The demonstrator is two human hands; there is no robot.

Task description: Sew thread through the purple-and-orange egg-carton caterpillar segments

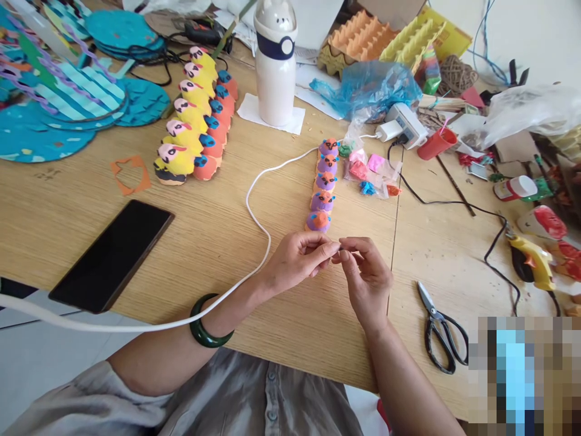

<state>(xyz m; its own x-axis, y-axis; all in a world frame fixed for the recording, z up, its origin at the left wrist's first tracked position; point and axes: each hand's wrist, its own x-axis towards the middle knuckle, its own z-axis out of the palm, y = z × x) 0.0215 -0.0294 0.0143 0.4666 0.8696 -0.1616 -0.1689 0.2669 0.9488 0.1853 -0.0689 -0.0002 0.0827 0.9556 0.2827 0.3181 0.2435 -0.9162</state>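
Note:
Just in front of a strip of purple and orange clay figures (325, 181), my left hand (297, 257) and my right hand (367, 275) meet at the fingertips. Between them is a tiny dark piece (340, 247), pinched by both hands and too small to make out well. The nearest figure has an orange top and lacks the dark marks that show on the others. Small bags of coloured clay (363, 166) lie right of the strip. Farther left stand rows of yellow and pink figures (184, 121) beside orange and blue ones (215, 130).
A white cable (249, 200) runs across the table and over my left forearm. A phone (113, 254) lies at left, scissors (439, 330) and a yellow glue gun (533, 260) at right. Behind stand a white bottle (276, 79), a blue bag (372, 88) and egg cartons (358, 36).

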